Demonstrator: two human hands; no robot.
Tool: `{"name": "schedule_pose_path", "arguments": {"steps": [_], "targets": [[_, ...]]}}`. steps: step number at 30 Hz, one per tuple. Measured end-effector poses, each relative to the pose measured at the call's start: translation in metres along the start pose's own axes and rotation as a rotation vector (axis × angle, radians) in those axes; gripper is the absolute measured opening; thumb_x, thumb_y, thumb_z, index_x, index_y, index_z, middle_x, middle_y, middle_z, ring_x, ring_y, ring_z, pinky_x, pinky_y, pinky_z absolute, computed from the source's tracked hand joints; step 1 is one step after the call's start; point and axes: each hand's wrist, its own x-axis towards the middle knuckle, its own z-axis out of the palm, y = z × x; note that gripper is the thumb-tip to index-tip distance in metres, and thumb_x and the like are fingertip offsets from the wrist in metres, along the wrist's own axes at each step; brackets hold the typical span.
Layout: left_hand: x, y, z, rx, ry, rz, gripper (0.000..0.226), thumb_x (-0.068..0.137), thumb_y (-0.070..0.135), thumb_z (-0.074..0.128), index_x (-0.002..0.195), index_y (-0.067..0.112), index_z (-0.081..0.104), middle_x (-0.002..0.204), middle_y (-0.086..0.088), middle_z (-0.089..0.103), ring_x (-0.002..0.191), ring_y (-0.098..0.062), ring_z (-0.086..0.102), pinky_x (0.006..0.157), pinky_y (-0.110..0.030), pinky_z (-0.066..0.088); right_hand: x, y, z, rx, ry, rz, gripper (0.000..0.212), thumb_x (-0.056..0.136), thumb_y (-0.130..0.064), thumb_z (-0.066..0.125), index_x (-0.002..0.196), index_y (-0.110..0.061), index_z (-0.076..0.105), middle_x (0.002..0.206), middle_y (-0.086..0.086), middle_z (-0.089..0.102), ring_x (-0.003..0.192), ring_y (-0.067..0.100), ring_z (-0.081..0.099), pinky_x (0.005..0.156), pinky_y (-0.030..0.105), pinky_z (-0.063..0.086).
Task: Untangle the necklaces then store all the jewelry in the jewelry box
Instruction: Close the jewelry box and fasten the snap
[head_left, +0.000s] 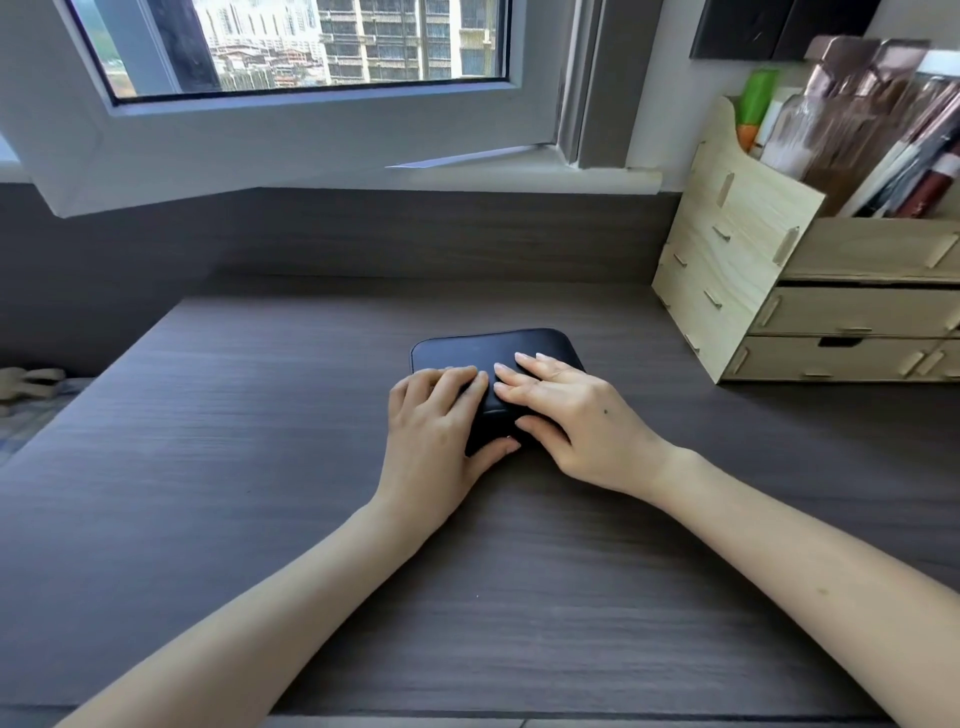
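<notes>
A black jewelry box (488, 348) with rounded corners lies closed on the dark wooden desk (260, 467), near its middle. My left hand (439, 426) rests on the box's near left part, fingers on the lid and thumb against the front edge. On the near right part lies my right hand (566, 415), fingers spread flat over the lid, thumb at the front edge. Both hands cover the front half of the box. No necklaces or other jewelry show anywhere in the head view.
A pale wooden organiser (779, 291) with drawers stands at the right, holding brushes and bottles on top. An open window sash (260, 150) juts over the back of the desk. A beige object (31, 382) lies beyond the desk's left edge.
</notes>
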Motion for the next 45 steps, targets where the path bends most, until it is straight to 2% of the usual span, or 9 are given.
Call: {"name": "schedule_pose_path", "arguments": {"steps": [8,23,29,32,35,38,41,44,45], "targets": [[-0.001,0.000,0.005,0.044,0.038,0.038,0.063,0.078,0.055,0.052,0.108,0.002,0.067,0.108,-0.007,0.066,0.099,-0.022,0.044,0.087,-0.036,0.033,-0.001,-0.001,0.004,-0.030,0.033,-0.011,0.041,0.087,-0.023,0.046,0.119,-0.002,0.063,0.127,0.012,0.061,0.123,0.033,0.053,0.107,0.040,0.035],[-0.001,0.004,0.009,0.192,0.102,0.097,0.059,0.077,0.050,0.049,0.102,0.000,0.067,0.101,-0.011,0.067,0.094,-0.025,0.043,0.085,-0.039,0.033,-0.003,-0.007,0.006,-0.088,0.057,-0.023,0.040,0.087,-0.020,0.045,0.116,0.001,0.064,0.123,0.015,0.062,0.118,0.037,0.056,0.104,0.047,0.039],[-0.001,0.005,0.009,0.270,0.042,0.100,0.058,0.059,0.044,0.082,0.096,0.001,0.068,0.096,-0.009,0.067,0.088,-0.026,0.047,0.081,-0.038,0.034,-0.005,-0.009,0.007,-0.114,0.056,-0.017,0.035,0.082,-0.010,0.059,0.115,0.002,0.064,0.121,0.017,0.064,0.116,0.038,0.057,0.102,0.050,0.040],[0.001,0.008,0.003,0.287,0.000,0.104,0.062,0.052,0.044,0.088,0.095,0.003,0.070,0.093,-0.007,0.068,0.077,-0.028,0.061,0.079,-0.037,0.033,-0.004,-0.011,0.006,-0.116,0.055,-0.006,0.036,0.079,-0.007,0.061,0.114,0.002,0.065,0.119,0.017,0.064,0.114,0.039,0.058,0.101,0.050,0.039],[0.003,0.009,-0.002,0.272,-0.039,0.104,0.063,0.050,0.044,0.089,0.094,0.003,0.070,0.089,-0.005,0.067,0.073,-0.028,0.062,0.077,-0.035,0.033,-0.004,-0.013,0.005,-0.112,0.040,0.019,0.037,0.078,-0.007,0.061,0.113,0.002,0.065,0.118,0.017,0.065,0.113,0.039,0.058,0.101,0.050,0.038],[0.001,0.009,-0.005,0.230,-0.020,0.101,0.061,0.056,0.046,0.086,0.097,0.004,0.068,0.092,-0.005,0.066,0.080,-0.026,0.060,0.079,-0.035,0.034,-0.002,-0.014,0.003,-0.110,0.010,0.020,0.038,0.078,-0.008,0.061,0.114,0.002,0.065,0.120,0.017,0.064,0.115,0.039,0.058,0.099,0.054,0.042],[-0.002,0.006,-0.010,0.145,-0.023,0.059,0.068,0.063,0.051,0.079,0.110,0.005,0.062,0.109,-0.008,0.063,0.101,-0.024,0.048,0.089,-0.036,0.032,-0.005,-0.012,-0.001,-0.123,-0.012,0.031,0.043,0.081,-0.017,0.060,0.122,-0.003,0.061,0.127,0.014,0.060,0.121,0.035,0.054,0.106,0.050,0.034],[-0.012,-0.005,-0.021,0.070,-0.053,-0.117,0.079,0.070,0.059,0.065,0.129,0.008,0.053,0.128,-0.019,0.053,0.118,-0.033,0.043,0.099,-0.045,0.034,-0.019,-0.004,-0.007,-0.145,0.053,0.176,0.054,0.079,-0.028,0.062,0.131,-0.012,0.055,0.136,0.010,0.053,0.128,0.030,0.048,0.110,0.051,0.029],[-0.014,-0.010,-0.025,0.018,-0.054,-0.185,0.079,0.071,0.056,0.068,0.134,0.012,0.050,0.130,-0.023,0.050,0.121,-0.037,0.044,0.099,-0.046,0.036,-0.025,0.000,-0.010,-0.121,0.070,0.252,0.059,0.080,-0.029,0.064,0.136,-0.015,0.050,0.141,0.009,0.048,0.132,0.029,0.044,0.112,0.048,0.026]]}}
